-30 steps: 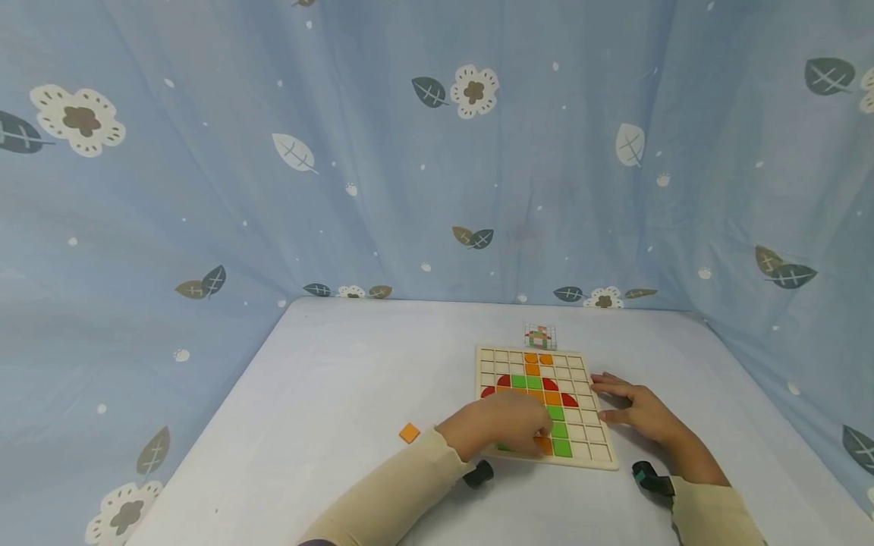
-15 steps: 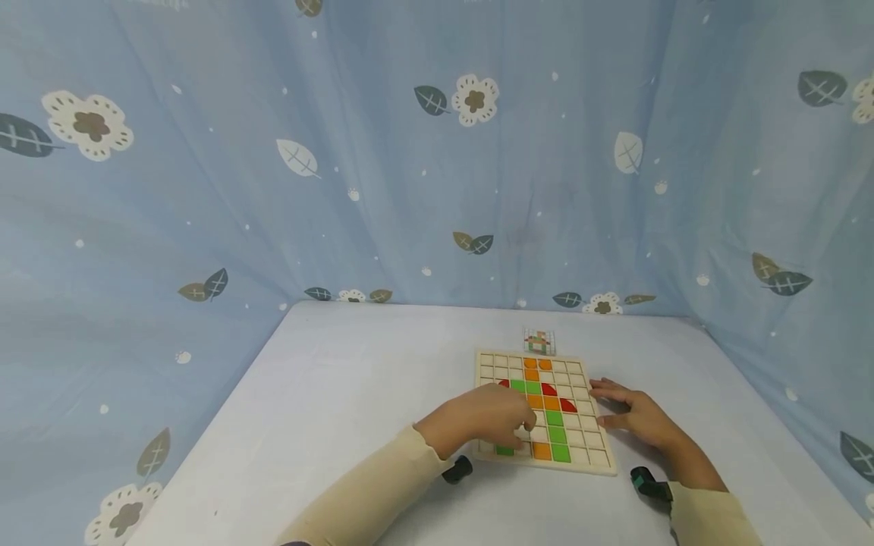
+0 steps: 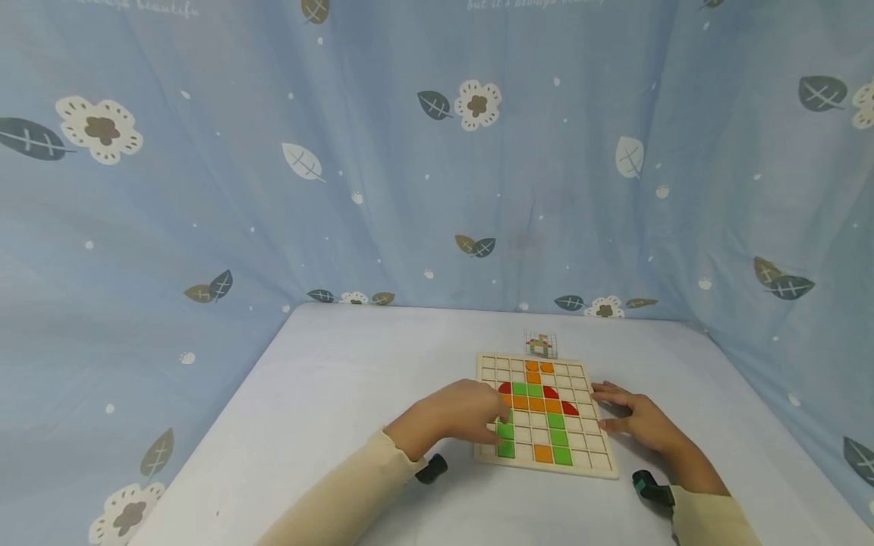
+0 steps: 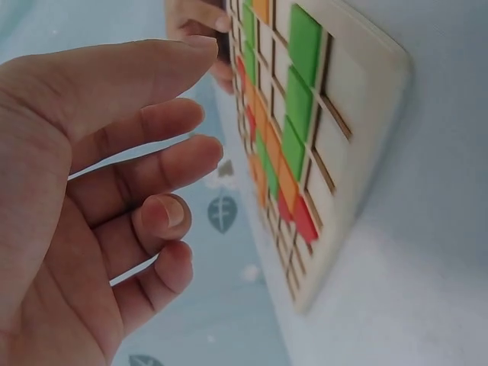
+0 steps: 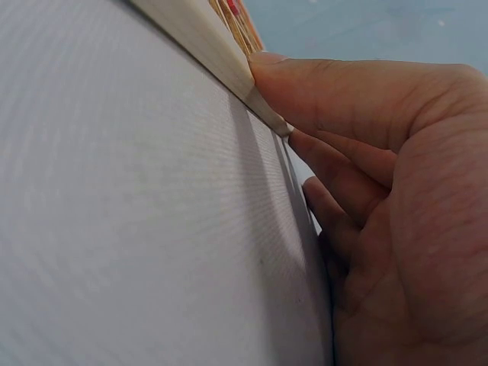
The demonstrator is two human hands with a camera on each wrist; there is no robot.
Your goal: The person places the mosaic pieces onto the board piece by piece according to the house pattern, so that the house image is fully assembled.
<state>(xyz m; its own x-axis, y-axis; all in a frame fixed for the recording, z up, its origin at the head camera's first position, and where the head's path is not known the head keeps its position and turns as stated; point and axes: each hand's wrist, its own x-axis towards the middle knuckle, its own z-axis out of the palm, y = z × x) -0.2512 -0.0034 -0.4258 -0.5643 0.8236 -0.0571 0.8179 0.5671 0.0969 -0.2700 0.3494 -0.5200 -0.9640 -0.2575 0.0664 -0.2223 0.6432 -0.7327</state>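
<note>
A pale wooden grid board lies on the white table, bearing green, orange and red tiles. Low in the pattern, an orange square tile sits beside a green tile. My left hand hovers over the board's left edge, near the left column of green tiles. In the left wrist view its fingers are loosely bent and apart, with nothing between them. My right hand rests at the board's right edge. The right wrist view shows its thumb and a finger touching that edge.
A small pattern card lies just behind the board. A black wrist device shows under the left wrist, and another by the right. A blue patterned curtain hangs behind the table.
My left hand has moved left from the lower orange tile to the board's left edge, uncovering the tiles. A loose orange tile on the table is now hidden by the left arm. The right hand stays.
</note>
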